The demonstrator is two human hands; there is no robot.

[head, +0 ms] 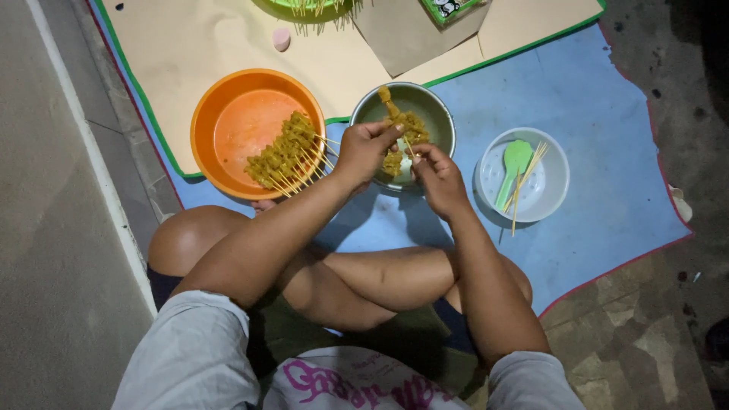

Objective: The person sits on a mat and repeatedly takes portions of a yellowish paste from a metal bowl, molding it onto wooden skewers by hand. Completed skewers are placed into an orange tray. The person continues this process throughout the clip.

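Pinching a skewer (408,146) over the steel bowl (437,114), both hands' grips clamp it; green package (448,7) beyond.

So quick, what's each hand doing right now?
Left hand: closed, pinching a piece of yellow marinated meat over the metal bowl.
Right hand: closed on a thin bamboo skewer.

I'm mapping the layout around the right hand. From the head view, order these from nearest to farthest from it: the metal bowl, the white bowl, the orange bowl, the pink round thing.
From the right hand:
1. Metal bowl, right under it.
2. White bowl, to its right.
3. Orange bowl, across to the left.
4. Pink round thing, far upper left on the brown paper.
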